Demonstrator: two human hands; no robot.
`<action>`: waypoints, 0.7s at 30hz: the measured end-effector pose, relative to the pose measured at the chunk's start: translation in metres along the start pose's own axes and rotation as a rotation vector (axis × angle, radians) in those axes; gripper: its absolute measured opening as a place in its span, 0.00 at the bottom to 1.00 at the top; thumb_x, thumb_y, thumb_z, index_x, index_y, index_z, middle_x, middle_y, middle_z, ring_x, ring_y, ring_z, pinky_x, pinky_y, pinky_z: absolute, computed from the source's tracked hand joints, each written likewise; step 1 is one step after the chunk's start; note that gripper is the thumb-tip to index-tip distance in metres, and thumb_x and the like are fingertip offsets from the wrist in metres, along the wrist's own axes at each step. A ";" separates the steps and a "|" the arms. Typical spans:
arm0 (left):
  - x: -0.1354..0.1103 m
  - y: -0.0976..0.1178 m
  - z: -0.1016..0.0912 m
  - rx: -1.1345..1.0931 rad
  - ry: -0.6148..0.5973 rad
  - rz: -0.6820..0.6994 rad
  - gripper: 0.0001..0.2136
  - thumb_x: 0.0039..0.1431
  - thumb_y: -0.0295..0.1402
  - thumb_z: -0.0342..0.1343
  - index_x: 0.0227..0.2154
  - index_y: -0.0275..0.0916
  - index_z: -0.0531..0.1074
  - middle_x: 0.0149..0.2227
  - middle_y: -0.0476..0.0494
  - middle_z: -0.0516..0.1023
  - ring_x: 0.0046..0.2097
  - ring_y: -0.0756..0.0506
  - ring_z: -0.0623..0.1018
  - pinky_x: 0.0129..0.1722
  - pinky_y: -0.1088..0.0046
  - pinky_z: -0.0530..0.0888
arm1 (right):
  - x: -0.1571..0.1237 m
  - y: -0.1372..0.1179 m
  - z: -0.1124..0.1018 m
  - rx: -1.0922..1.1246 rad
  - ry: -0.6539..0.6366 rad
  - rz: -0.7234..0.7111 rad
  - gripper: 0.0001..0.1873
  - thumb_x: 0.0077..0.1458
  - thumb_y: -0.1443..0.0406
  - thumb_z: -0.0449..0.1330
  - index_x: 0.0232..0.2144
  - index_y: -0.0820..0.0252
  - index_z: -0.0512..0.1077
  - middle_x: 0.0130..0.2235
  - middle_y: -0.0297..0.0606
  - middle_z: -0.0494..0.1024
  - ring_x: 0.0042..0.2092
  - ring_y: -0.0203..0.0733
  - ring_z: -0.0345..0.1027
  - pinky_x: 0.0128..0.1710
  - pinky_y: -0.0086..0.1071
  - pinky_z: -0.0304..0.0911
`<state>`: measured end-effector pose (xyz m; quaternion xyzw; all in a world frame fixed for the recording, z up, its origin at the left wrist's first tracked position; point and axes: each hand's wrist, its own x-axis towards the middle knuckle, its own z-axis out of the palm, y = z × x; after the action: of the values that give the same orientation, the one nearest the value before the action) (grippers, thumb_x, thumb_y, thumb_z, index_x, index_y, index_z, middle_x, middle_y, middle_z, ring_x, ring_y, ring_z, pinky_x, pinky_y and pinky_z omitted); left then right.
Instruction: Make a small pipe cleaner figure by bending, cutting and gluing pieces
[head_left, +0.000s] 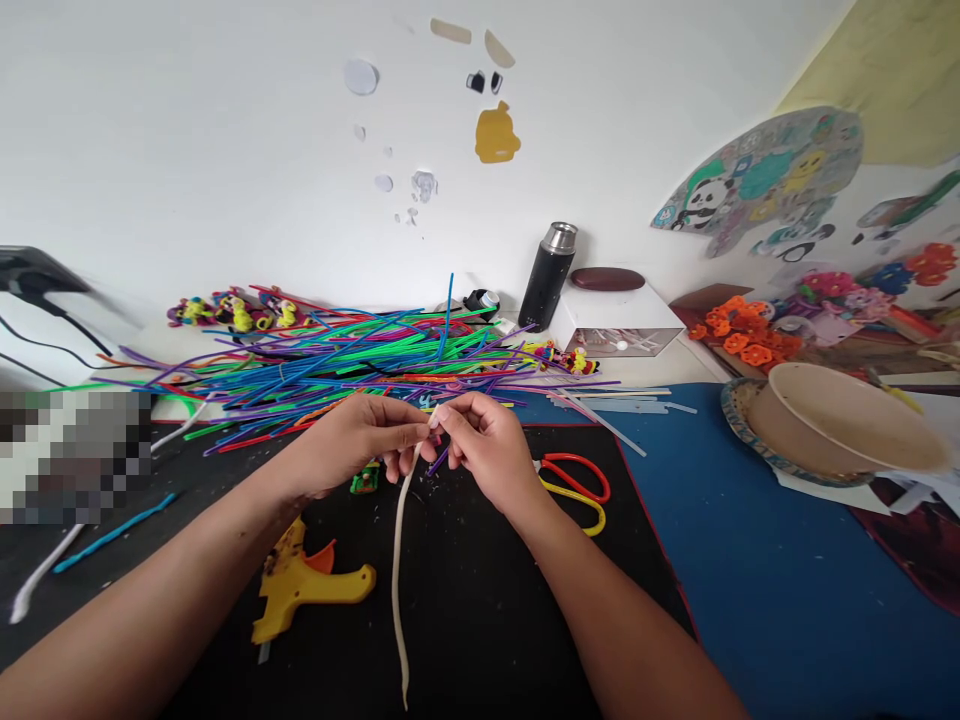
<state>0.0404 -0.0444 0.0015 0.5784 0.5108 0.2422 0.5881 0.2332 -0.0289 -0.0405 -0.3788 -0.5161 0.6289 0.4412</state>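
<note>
A cream-coloured pipe cleaner (399,560) hangs down from between my two hands over the black mat (480,640). My left hand (367,440) pinches it near its upper end with thumb and forefinger. Right beside it, my right hand (484,445) is closed on the tip of the same strand, and the fingertips of both hands nearly touch. Below my left forearm lies a yellow glue gun (319,590) with an orange trigger. Scissors (577,490) with red and yellow handles rest by my right wrist, their blades largely hidden.
A big heap of coloured pipe cleaners (360,355) spreads behind my hands. A black thermos (549,275) stands by a white box (619,320) against the wall. At right sits a beige bowl (840,420). A blue pipe cleaner (112,535) lies at left.
</note>
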 end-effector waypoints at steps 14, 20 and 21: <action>0.004 -0.001 0.007 -0.108 0.058 -0.023 0.15 0.57 0.46 0.66 0.30 0.36 0.81 0.26 0.44 0.81 0.25 0.48 0.75 0.25 0.74 0.74 | 0.000 0.000 0.000 0.038 -0.019 0.069 0.20 0.56 0.47 0.68 0.35 0.57 0.74 0.25 0.29 0.74 0.21 0.32 0.64 0.19 0.27 0.55; 0.003 -0.001 0.007 -0.149 0.075 -0.024 0.16 0.55 0.47 0.68 0.29 0.36 0.81 0.26 0.43 0.81 0.25 0.49 0.75 0.25 0.74 0.74 | 0.000 0.000 0.000 0.009 -0.030 0.068 0.23 0.55 0.45 0.69 0.37 0.57 0.74 0.23 0.28 0.73 0.21 0.33 0.64 0.19 0.27 0.53; 0.003 -0.001 0.007 -0.154 0.073 -0.024 0.16 0.54 0.47 0.68 0.29 0.36 0.82 0.25 0.44 0.81 0.25 0.49 0.75 0.25 0.75 0.74 | 0.000 0.000 0.000 0.007 -0.027 0.069 0.23 0.55 0.45 0.69 0.37 0.57 0.74 0.23 0.28 0.73 0.21 0.33 0.64 0.19 0.27 0.52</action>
<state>0.0477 -0.0447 -0.0015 0.5161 0.5189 0.2945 0.6146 0.2329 -0.0290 -0.0407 -0.3860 -0.5065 0.6507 0.4135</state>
